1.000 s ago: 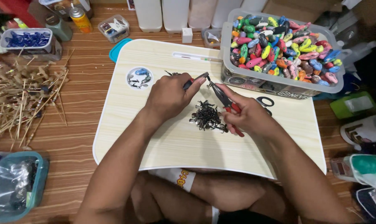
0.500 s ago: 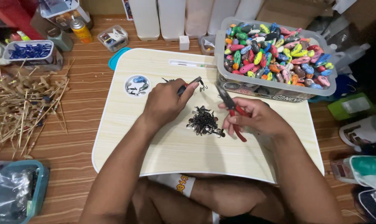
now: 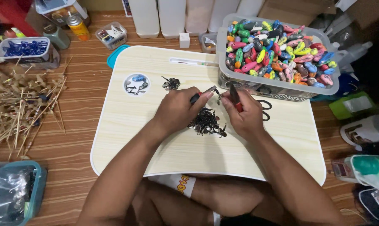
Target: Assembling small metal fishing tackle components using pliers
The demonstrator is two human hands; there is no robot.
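My left hand (image 3: 179,109) grips a small red-handled plier (image 3: 202,93) whose tip points right. My right hand (image 3: 244,115) holds a second red-handled plier (image 3: 235,97), its jaws pointing up beside the left tool's tip. Whatever sits between the two tips is too small to make out. Both hands hover over a pile of small dark metal hooks (image 3: 206,122) in the middle of a pale wooden lap tray (image 3: 135,125). A smaller clump of hooks (image 3: 171,83) lies just behind my left hand.
A clear bin of colourful fishing lures (image 3: 277,50) stands on the tray's far right. A round recess (image 3: 136,84) holds a few lures. Thin wooden sticks (image 3: 18,109) cover the floor at left. Black scissors (image 3: 264,109) lie right of my right hand.
Both hands have drawn together over the hook pile, bringing the plier tips close. The left hand moved away from the small clump behind it.
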